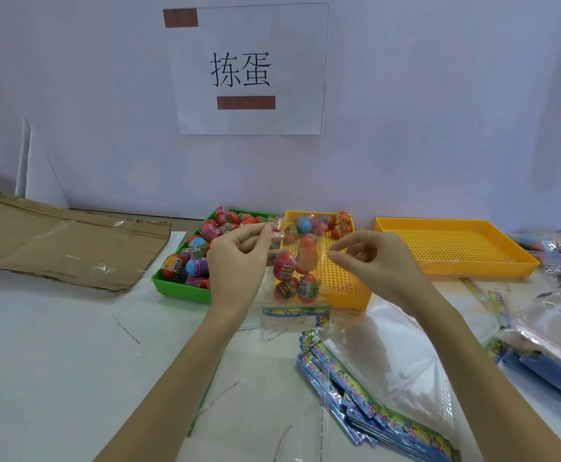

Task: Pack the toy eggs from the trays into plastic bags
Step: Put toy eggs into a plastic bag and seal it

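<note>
Pale lilac wall panels back a white surface (55,345), with a printed paper sign (249,68) taped above the work. Against the wall stand a green perforated plastic tray (185,288) heaped with red, blue and purple toy eggs (202,248), a yellow perforated plastic tray (345,291) with a few eggs left at its far end, and a second yellow tray (455,248) that looks bare. Flattened brown cardboard (65,241) lies to the left.

Between the two nearer trays hangs a clear plastic bag with a printed blue-and-green bottom strip (294,278), already holding several red eggs. The left hand (235,265) pinches the bag's top left edge between thumb and fingertips. The right hand (375,261) has thumb and forefinger closed at the right edge of the mouth, seemingly on the film, though the clear plastic makes that contact hard to confirm.

The step in hand looks like closing or checking a filled bag. Next, the mouth probably needs pressing shut along its seal, while the eggs' weight stays low. Then the bag would join the packed bags (552,345) at the right. A stack of empty printed bags (365,395) lies near the right forearm, ready for the next fill.
</note>
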The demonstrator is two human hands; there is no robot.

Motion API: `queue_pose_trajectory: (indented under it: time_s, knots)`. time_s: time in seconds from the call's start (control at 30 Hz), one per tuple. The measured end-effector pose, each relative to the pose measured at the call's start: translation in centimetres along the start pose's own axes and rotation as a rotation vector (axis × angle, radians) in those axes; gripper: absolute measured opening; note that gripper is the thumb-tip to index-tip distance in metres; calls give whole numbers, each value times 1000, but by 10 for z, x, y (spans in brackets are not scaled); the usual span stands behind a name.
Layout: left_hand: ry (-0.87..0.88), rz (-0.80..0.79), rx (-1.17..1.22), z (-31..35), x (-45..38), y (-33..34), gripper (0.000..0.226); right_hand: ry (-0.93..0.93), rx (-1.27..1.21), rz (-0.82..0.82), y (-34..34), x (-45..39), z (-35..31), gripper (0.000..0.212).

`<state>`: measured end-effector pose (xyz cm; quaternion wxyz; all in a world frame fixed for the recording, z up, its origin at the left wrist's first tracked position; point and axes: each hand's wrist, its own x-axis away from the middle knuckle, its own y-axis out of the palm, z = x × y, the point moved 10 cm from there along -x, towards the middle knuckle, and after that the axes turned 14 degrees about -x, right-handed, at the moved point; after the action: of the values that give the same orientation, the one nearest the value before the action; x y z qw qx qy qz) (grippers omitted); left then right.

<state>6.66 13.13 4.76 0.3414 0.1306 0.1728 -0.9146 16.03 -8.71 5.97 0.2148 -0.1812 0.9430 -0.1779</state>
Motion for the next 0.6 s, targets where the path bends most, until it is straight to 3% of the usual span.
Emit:
queue_pose_trajectory:
  time_s: [0.07, 0.13, 0.23, 0.3, 0.43, 0.6]
  knots:
    - [-2, -3, -13, -1, 0, 1, 15, 11, -58, 75, -5, -1, 5, 17]
    - [-3, -8, -18, -1, -1, 1, 15, 76, -144, 48, 0, -1, 12, 13]
    - [3, -14, -19, 0, -1, 1, 15, 109, 104, -47, 5, -2, 22, 23]
    - [5, -18, -21, 0, -1, 1, 15, 181, 142, -54, -1, -1, 36, 33]
    - [15, -36, -16, 1, -1, 3, 17, 272, 68, 71, -22, 0, 55, 16]
    - [23, -45, -16, 1, -1, 4, 16, 343, 105, 249, -55, 2, 71, 29]
